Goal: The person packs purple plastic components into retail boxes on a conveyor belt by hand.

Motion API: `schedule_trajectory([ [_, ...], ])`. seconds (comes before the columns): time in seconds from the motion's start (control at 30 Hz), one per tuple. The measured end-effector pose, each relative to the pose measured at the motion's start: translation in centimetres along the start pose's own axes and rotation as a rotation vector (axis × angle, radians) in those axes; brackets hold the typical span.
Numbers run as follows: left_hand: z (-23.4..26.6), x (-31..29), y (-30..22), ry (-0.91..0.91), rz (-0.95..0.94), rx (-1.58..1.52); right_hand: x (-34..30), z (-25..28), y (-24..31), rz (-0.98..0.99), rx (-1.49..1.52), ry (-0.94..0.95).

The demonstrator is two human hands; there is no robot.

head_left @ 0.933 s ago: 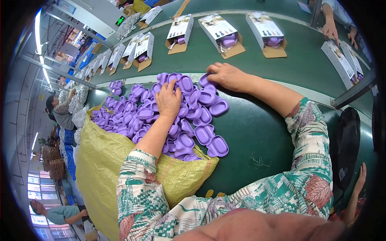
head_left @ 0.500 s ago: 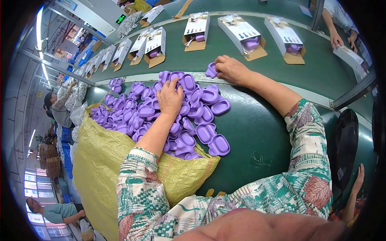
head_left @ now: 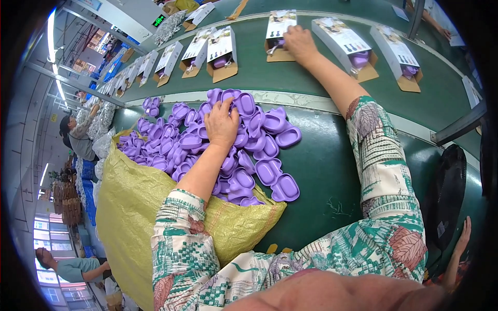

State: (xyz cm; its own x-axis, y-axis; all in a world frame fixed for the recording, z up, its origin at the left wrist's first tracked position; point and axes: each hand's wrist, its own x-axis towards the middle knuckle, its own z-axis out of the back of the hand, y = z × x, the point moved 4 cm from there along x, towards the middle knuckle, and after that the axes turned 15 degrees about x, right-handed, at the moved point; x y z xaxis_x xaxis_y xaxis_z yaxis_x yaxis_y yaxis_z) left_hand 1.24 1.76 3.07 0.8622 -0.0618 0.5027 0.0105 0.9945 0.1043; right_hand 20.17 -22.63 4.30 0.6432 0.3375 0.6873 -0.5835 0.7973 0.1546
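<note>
A heap of purple double-cupped plastic pieces (head_left: pixel 189 141) spills from the mouth of a yellow woven sack (head_left: pixel 140 207). My left hand (head_left: pixel 222 124) lies on top of the heap, fingers apart and touching the pieces. Across the rail, my right hand (head_left: pixel 301 45) is at the open end of a white printed box (head_left: pixel 281 22), its fingers closed on a purple plastic piece (head_left: pixel 279 43). The fingertips and part of that piece are hidden by the hand and box. Purple contents and a brown flap show at the box's mouth.
Similar open boxes (head_left: pixel 221 42) stand in a row along the green conveyor (head_left: pixel 249 75), others (head_left: pixel 342 39) further right. A pale metal rail (head_left: pixel 311 102) borders it. A black mesh-like object (head_left: pixel 448 192) is at right. Another person's hand (head_left: pixel 463 236) shows lower right.
My right hand has moved up and away over the rail, taking a purple piece to a box. The boxes have shifted rightward on the belt. My left hand has stayed on the heap.
</note>
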Motion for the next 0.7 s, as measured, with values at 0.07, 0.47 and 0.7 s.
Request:
schedule_trajectory([
  [0.07, -0.4, 0.0, 0.1, -0.004, 0.002, 0.018, -0.2, 0.7, -1.1, -0.083, -0.029, -0.102],
  [0.47, 0.1, 0.1, 0.2, 0.028, 0.000, 0.002, -5.5, 3.1, 14.8, 0.540, 0.775, 0.258],
  [0.7, 0.0, 0.0, 0.3, 0.031, 0.023, -0.010, -4.5, 2.7, 12.6, 0.532, 0.665, 0.110],
])
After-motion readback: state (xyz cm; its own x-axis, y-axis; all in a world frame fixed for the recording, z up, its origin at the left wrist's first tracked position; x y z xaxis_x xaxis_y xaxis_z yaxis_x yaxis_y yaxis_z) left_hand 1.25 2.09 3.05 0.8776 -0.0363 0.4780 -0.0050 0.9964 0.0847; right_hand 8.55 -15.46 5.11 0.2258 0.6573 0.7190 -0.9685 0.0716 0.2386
